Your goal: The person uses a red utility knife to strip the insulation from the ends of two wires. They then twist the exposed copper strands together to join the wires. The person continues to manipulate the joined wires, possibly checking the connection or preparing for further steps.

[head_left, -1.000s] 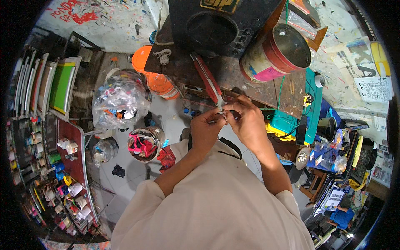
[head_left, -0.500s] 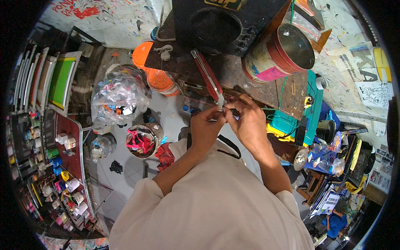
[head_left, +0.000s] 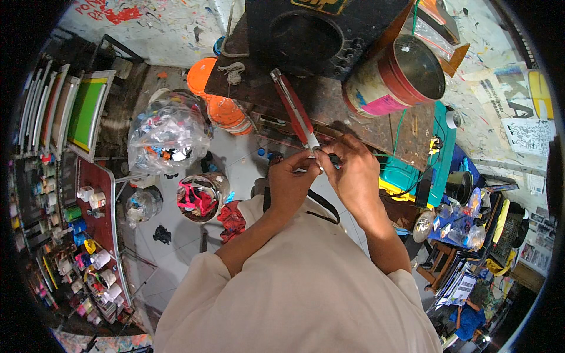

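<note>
A long red-and-silver tool point(head_left: 291, 103) extends from the dark wooden table point(head_left: 400, 141) toward me, a whitish piece at its near end. My left hand point(head_left: 291, 179) is closed in a pinch just below that end, on something small I cannot make out. My right hand point(head_left: 353, 176) meets it there, thumb and index finger pinched at the whitish end with the other fingers curled; what exactly they grip is hidden by the fingertips.
A black box point(head_left: 318, 38), red-rimmed drum point(head_left: 393, 76) and string point(head_left: 232, 73) are on the table. Orange buckets point(head_left: 229, 117), a plastic bag point(head_left: 165, 132) and a filled bin point(head_left: 200, 197) stand left. Racks point(head_left: 88, 117) line the left; a co-worker point(head_left: 468, 320) is lower right.
Both hands stay at the tool's near end, with only small shifts of the fingers; the right hand has edged slightly rightward in the view.
</note>
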Demonstrator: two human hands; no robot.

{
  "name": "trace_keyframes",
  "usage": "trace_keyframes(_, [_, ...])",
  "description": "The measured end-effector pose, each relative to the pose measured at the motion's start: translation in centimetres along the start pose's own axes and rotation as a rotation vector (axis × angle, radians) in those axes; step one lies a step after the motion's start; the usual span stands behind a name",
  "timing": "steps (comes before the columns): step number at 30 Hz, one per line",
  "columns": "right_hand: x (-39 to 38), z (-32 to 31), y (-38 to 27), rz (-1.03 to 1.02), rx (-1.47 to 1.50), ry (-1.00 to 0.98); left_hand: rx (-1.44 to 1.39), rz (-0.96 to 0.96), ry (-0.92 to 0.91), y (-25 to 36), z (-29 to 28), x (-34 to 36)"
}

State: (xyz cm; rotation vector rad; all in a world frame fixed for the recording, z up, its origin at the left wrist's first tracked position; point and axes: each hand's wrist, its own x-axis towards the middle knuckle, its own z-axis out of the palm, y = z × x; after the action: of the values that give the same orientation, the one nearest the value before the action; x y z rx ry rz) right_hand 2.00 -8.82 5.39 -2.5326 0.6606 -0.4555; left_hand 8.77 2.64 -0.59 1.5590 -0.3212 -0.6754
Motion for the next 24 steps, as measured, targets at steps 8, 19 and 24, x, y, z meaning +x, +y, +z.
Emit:
trace_keyframes(8, [0.0, -0.3, -0.2, -0.024, -0.009, -0.027, 0.002, 0.012, 0.013, -0.7, 0.3, -0.1])
trace_keyframes(19, [0.1, -1.0, -0.2, 0.001, 0.016, -0.047, 0.065, -0.016, -0.042, 0.7, 0.0, -0.2])
trace_keyframes(24, [0.0, -0.6, 0.2, 0.024, 0.062, -0.101, 0.051, -0.014, -0.030, 0.3, 0.2, -0.4])
